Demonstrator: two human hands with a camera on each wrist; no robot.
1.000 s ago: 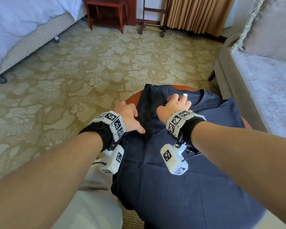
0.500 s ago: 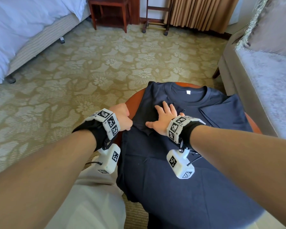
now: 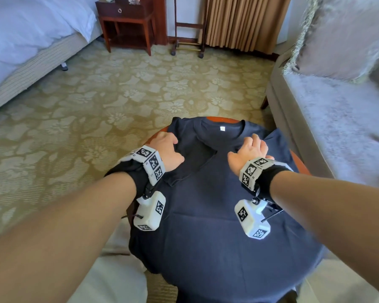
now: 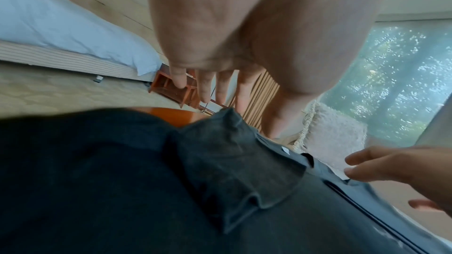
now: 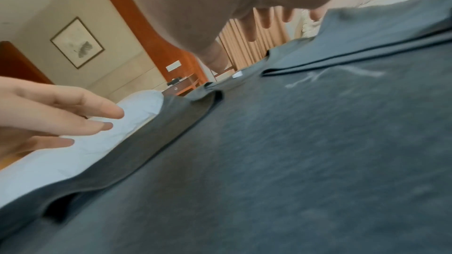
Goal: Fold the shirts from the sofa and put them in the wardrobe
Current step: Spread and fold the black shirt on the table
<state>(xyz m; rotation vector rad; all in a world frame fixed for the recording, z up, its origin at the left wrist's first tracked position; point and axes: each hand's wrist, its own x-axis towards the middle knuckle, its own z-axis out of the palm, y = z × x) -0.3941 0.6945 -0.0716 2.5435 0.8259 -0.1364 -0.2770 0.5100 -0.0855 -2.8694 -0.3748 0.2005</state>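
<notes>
right hand (image 5: 220, 7): fingers hanging loose above the shirt, holding nothing
left hand (image 5: 56, 115): fingers extended, just beside the folded sleeve edge
shirt (image 5: 269, 161): dark, spread flat beneath both hands
bed (image 5: 80, 148): beyond the left hand

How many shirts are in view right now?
1. A dark shirt lies spread over the round table, collar away from the person, both sleeves folded inward. None shows on the sofa, though it is only partly in frame.
</notes>
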